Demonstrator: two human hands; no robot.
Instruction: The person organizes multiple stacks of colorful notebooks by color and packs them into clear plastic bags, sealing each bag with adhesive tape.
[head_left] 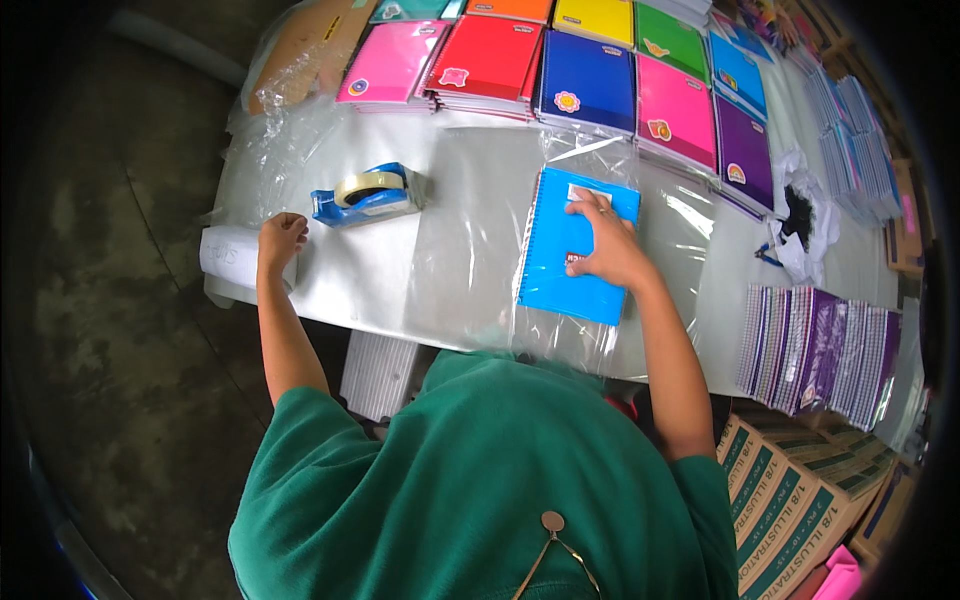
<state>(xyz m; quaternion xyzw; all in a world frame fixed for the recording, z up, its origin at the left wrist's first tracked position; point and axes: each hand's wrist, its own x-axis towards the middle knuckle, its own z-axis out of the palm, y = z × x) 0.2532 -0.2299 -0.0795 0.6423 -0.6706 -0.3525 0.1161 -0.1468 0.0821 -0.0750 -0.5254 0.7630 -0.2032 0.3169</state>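
Note:
A bright blue spiral notebook lies in front of me on a clear plastic sheet or sleeve. My right hand rests on the notebook with thumb and fingers apart, its fingertips near a small white label. At the table's left edge my left hand has its fingers curled together; anything between them is too small to make out. A white paper with handwriting hangs beside that hand. Between my hands stands a blue tape dispenser with a roll of tape in it, closer to the left one.
Stacks of coloured notebooks line the far side. Crumpled plastic wrap lies at far left. To the right are a white plastic bag, small pliers and purple-white notebooks. Cartons stand below at right.

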